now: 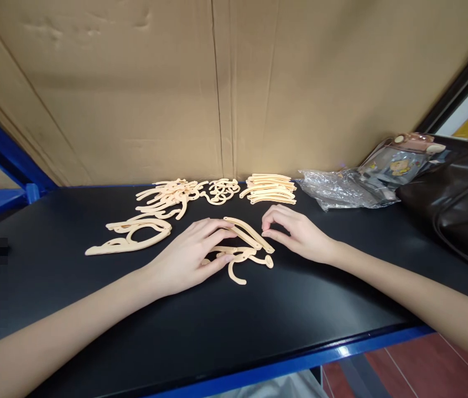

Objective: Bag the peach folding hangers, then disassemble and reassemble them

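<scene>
My left hand (pixel 192 251) is closed on a beige plastic folding hanger (pixel 240 255), its fingers over the far side and thumb on the near part. The hanger lies at the middle of the black table, with its hook curving toward me. Long curved arm pieces (pixel 253 235) slant from under my left fingertips to the right. Just right of these pieces is my right hand (pixel 296 235), fingertips drawn in toward the thumb. Whatever small thing it may hold is hidden. Folded beige hangers (pixel 146 243) lie left of my left hand.
Along the back of the black table (pixel 300 309) lie a loose pile of curved pieces (pixel 163 199), a cluster of hooks (pixel 222 190) and a stack of arm pieces (pixel 271 189). Clear plastic bags (pixel 337 188) and a dark leather bag (pixel 462 199) occupy the right. Cardboard (pixel 155 94) stands behind.
</scene>
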Available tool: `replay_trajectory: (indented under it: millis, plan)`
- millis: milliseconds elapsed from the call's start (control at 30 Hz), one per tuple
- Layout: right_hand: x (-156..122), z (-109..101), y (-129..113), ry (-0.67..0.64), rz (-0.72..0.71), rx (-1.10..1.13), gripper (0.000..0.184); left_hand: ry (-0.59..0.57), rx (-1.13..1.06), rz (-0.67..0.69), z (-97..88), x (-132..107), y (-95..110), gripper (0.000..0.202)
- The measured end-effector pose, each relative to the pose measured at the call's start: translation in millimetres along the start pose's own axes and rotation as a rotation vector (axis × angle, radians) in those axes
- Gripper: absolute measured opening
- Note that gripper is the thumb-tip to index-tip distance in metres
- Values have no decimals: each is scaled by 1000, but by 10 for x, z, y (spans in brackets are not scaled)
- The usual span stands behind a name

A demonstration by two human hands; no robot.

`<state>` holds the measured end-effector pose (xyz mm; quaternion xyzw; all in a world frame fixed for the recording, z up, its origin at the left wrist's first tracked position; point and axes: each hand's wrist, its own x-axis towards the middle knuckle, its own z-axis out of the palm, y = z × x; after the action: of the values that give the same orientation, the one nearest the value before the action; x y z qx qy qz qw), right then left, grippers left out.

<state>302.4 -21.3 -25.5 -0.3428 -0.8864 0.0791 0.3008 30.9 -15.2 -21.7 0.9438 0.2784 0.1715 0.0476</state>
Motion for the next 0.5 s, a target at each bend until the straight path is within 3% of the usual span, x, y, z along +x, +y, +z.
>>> replay_trajectory:
  millis: [167,367,500]
  plan:
    - [-7,4,-145,-27,-110,-165,23,0,31,-10,-17,11,-70,40]
    - [3,19,-201,-57,-117,-204,18,-30,2,-18,-8,1,-91,39]
    - [1,21,-171,-72,-192,-227,23,-20,-86,-103,-14,4,-90,34]
